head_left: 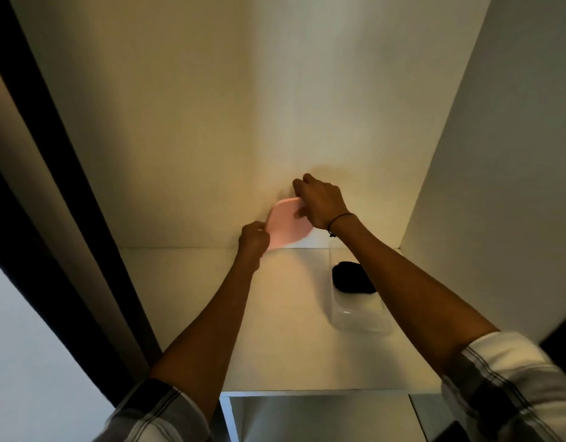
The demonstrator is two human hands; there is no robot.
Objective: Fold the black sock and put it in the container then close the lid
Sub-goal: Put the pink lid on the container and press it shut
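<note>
A pink lid (284,226) is held up in the air near the back wall, above the shelf. My left hand (253,239) grips its lower left edge and my right hand (319,199) grips its upper right edge. Below and to the right, a clear plastic container (358,317) stands on the white shelf with no lid on it. The black sock (351,277), folded into a small bundle, lies in the container's far end. My right forearm crosses over part of the container.
The white shelf surface (284,330) is walled by a back panel and a right side panel (498,154). A dark vertical frame (52,186) runs along the left. The shelf's front edge and a lower compartment (319,416) show at the bottom.
</note>
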